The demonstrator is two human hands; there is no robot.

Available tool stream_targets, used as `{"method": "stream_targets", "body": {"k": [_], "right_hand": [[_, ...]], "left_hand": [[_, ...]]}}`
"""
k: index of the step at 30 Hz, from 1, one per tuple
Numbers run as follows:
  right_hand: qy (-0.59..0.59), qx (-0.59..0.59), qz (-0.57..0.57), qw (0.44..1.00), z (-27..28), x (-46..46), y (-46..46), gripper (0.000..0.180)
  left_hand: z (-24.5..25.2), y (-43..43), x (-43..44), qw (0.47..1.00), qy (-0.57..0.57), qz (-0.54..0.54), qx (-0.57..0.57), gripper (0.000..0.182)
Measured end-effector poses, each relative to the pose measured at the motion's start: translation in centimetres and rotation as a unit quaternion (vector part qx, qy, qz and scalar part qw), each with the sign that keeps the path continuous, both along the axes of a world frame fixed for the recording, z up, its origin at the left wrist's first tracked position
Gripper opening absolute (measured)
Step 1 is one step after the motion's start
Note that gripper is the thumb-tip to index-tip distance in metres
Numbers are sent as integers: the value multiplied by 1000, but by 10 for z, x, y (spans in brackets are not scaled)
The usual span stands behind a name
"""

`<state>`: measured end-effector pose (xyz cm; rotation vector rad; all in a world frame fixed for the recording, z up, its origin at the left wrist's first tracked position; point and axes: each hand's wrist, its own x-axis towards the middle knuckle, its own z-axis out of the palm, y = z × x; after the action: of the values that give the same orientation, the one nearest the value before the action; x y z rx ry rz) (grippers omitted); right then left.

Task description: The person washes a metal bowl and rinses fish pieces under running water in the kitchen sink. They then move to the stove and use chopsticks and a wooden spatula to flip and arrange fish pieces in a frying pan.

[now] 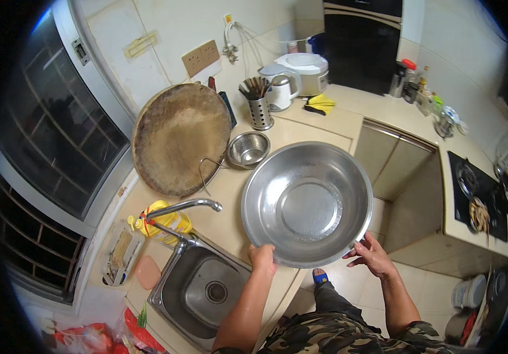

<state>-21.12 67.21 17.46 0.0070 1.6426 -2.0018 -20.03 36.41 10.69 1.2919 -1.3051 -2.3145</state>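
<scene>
A wide, shallow stainless-steel basin [309, 210] is before me over the counter, its right side extending past the counter edge. Nothing lies inside it. My left hand [263, 260] grips the near left rim, with the thumb side up. At the near right rim, my right hand [372, 256] holds the edge lightly, fingers spread along and below it. Left of the basin is a steel sink [203, 305] with a drain. A chrome faucet [183, 208] reaches over the counter beside it. The basin hides the counter under it.
A round wooden chopping board [181, 139] leans against the wall. Close to the basin stand a small steel strainer bowl [248, 149] and a perforated utensil holder [260, 113]. A yellow bottle [170, 221] is behind the faucet. The gas stove [479, 194] lies right.
</scene>
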Motion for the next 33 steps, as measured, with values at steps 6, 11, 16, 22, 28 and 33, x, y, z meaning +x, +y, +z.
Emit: {"method": "stream_targets", "body": {"k": [6, 11, 16, 22, 28, 33], "right_hand": [[-62, -2, 68, 996, -18, -96, 0, 71], [-200, -40, 118, 972, -32, -137, -5, 82], [-306, -16, 156, 939, -39, -141, -10, 70], [-234, 35, 45, 971, -39, -191, -6, 57], [-187, 31, -25, 982, -38, -241, -7, 49], [-165, 9, 1, 986, -32, -253, -3, 58]], "left_hand": [[-2, 13, -35, 997, -41, 50, -52, 52], [24, 14, -45, 994, -70, 47, -63, 54], [38, 10, -32, 996, -32, 47, -71, 50], [-8, 14, -74, 989, -66, -34, -128, 50], [-23, 8, -151, 970, 31, -104, -217, 50], [-12, 4, -159, 991, 5, -71, -109, 55]]}}
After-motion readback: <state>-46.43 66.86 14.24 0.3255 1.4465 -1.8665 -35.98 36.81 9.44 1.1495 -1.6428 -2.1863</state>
